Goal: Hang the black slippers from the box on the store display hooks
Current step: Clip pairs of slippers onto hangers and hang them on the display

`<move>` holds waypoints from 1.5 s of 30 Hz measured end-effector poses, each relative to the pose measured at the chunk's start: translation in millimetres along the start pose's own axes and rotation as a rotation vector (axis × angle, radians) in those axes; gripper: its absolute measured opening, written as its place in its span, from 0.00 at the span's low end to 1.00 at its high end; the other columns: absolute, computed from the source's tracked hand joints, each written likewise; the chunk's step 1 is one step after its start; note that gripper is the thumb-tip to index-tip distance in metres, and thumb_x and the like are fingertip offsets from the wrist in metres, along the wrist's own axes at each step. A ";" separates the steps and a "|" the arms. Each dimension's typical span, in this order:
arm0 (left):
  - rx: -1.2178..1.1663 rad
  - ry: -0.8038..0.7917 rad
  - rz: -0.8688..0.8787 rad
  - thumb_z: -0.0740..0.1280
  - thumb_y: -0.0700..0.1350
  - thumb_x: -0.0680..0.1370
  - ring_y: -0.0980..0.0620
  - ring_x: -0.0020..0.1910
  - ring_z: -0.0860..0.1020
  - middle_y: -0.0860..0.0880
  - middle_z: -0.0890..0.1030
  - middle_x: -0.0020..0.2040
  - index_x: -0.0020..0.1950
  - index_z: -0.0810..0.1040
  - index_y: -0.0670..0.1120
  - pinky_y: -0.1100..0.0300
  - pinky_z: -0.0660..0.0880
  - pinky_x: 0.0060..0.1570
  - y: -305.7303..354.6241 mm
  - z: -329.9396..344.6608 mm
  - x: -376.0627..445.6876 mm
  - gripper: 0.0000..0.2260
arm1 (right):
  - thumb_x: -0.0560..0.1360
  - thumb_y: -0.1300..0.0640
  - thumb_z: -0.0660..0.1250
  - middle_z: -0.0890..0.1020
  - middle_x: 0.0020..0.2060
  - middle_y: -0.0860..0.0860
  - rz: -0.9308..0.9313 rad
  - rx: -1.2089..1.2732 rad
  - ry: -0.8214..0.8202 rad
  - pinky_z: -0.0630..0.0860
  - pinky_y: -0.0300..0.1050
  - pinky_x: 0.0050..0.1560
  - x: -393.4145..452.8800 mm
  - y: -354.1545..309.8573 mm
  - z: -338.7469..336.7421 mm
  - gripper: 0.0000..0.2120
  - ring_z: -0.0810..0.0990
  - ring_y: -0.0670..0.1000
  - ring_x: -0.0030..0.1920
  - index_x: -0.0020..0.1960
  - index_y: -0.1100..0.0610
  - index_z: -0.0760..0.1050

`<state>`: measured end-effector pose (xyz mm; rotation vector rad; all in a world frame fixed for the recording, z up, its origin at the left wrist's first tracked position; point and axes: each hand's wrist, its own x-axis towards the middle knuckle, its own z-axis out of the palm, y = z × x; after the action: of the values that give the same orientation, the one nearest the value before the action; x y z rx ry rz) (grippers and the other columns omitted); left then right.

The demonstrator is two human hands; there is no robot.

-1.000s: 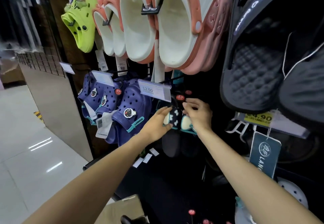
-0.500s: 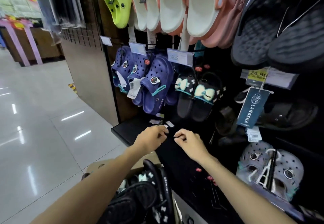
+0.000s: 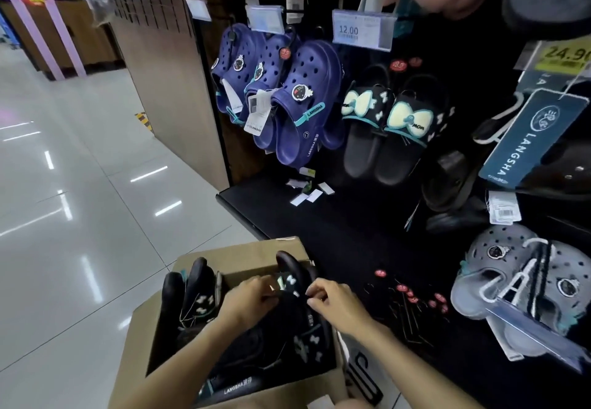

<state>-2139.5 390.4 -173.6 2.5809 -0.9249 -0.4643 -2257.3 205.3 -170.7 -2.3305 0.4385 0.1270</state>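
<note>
Slippers are what you are after: one black pair stands upright at the far end of the cardboard box, its bow strap showing between your hands, with more black pairs standing and lying around it inside. Lift this pair as one unit, soles kept together, and draw it straight up so the dangling tags and threads do not snag the neighbours. Find its hanger loop before you raise it, since that is what must go over a hook. Aim for the spot above the box where a matching bow pair already hangs under the 12.00 price tag. Your left hand curls its fingers round the strap, a closed grip on the slippers. Your right hand pinches at the pair's edge just beside it, though what the fingertips hold is too small to tell. Both forearms reach forward and down over the box.
</note>
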 end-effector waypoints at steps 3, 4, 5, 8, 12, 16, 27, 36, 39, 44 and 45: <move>-0.010 0.022 -0.016 0.68 0.50 0.75 0.49 0.56 0.77 0.51 0.78 0.54 0.60 0.78 0.53 0.55 0.74 0.53 -14.3 18.1 -6.4 0.13 | 0.77 0.51 0.68 0.82 0.48 0.43 0.027 0.037 -0.023 0.78 0.43 0.52 5.5 8.8 19.6 0.10 0.80 0.44 0.46 0.58 0.49 0.78; -0.024 0.035 -0.022 0.69 0.49 0.75 0.48 0.56 0.77 0.51 0.77 0.52 0.60 0.77 0.52 0.54 0.75 0.53 -18.8 23.0 -8.8 0.13 | 0.77 0.51 0.68 0.81 0.51 0.43 0.028 0.043 -0.030 0.77 0.44 0.53 7.2 11.1 26.1 0.11 0.80 0.45 0.48 0.59 0.49 0.77; -0.038 0.053 -0.028 0.70 0.49 0.75 0.48 0.55 0.76 0.52 0.75 0.50 0.59 0.77 0.51 0.53 0.75 0.52 -22.9 27.3 -11.4 0.13 | 0.78 0.51 0.68 0.80 0.53 0.43 0.025 0.042 -0.037 0.77 0.44 0.53 8.7 12.7 31.9 0.12 0.79 0.45 0.48 0.61 0.49 0.76; -0.062 0.080 -0.059 0.72 0.52 0.74 0.48 0.54 0.76 0.53 0.73 0.48 0.55 0.76 0.50 0.53 0.75 0.51 -35.0 35.8 -19.7 0.13 | 0.78 0.52 0.68 0.77 0.53 0.45 0.037 0.071 -0.044 0.73 0.41 0.48 12.9 13.6 44.2 0.15 0.76 0.46 0.47 0.64 0.53 0.73; -0.068 0.067 -0.178 0.71 0.60 0.73 0.49 0.59 0.74 0.52 0.76 0.57 0.58 0.76 0.52 0.52 0.74 0.55 -47.0 42.5 -28.4 0.18 | 0.77 0.52 0.70 0.79 0.56 0.49 0.095 0.127 -0.031 0.75 0.43 0.54 20.5 13.1 54.7 0.17 0.80 0.50 0.53 0.64 0.53 0.74; -0.082 -0.021 -0.201 0.74 0.61 0.69 0.47 0.63 0.71 0.51 0.73 0.62 0.63 0.73 0.51 0.49 0.72 0.60 -51.3 43.6 -27.2 0.27 | 0.77 0.51 0.70 0.80 0.57 0.51 0.143 0.100 -0.030 0.74 0.42 0.56 27.7 11.5 58.9 0.17 0.79 0.51 0.57 0.64 0.54 0.75; -0.001 -0.040 -0.136 0.76 0.58 0.68 0.48 0.65 0.68 0.53 0.68 0.64 0.69 0.68 0.53 0.48 0.70 0.58 -57.7 36.8 -44.0 0.33 | 0.79 0.51 0.67 0.79 0.50 0.50 0.153 0.102 -0.045 0.73 0.47 0.59 17.1 -7.5 62.4 0.11 0.78 0.53 0.56 0.58 0.54 0.76; -0.227 -0.008 0.048 0.66 0.77 0.61 0.49 0.62 0.71 0.52 0.73 0.61 0.62 0.68 0.58 0.44 0.69 0.64 -52.5 -15.2 -56.2 0.36 | 0.81 0.53 0.63 0.78 0.48 0.50 0.084 0.208 0.032 0.68 0.43 0.50 10.8 -49.4 26.3 0.09 0.75 0.51 0.51 0.58 0.55 0.74; -0.323 0.073 0.084 0.70 0.66 0.69 0.52 0.54 0.75 0.53 0.77 0.53 0.57 0.72 0.57 0.46 0.72 0.58 -36.4 -32.7 -59.5 0.22 | 0.81 0.51 0.62 0.81 0.51 0.54 0.101 0.205 0.110 0.70 0.45 0.50 7.4 -60.8 6.3 0.09 0.77 0.56 0.53 0.58 0.54 0.75; -0.344 0.203 0.076 0.71 0.52 0.76 0.57 0.55 0.71 0.53 0.71 0.58 0.63 0.72 0.52 0.61 0.65 0.55 1.8 -61.1 -58.4 0.18 | 0.82 0.52 0.59 0.79 0.56 0.54 0.129 0.264 0.229 0.72 0.51 0.61 -3.6 -76.7 -28.6 0.11 0.75 0.58 0.60 0.58 0.56 0.75; -0.330 0.225 0.076 0.69 0.52 0.78 0.55 0.57 0.71 0.52 0.71 0.59 0.64 0.72 0.51 0.61 0.65 0.56 7.4 -62.8 -57.4 0.17 | 0.82 0.52 0.59 0.79 0.56 0.54 0.137 0.286 0.251 0.72 0.52 0.61 -5.8 -78.8 -35.0 0.11 0.75 0.58 0.60 0.57 0.56 0.75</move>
<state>-2159.3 436.5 -104.6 2.2370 -0.7904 -0.2713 -2236.6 234.6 -92.1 -2.0398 0.6943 -0.1561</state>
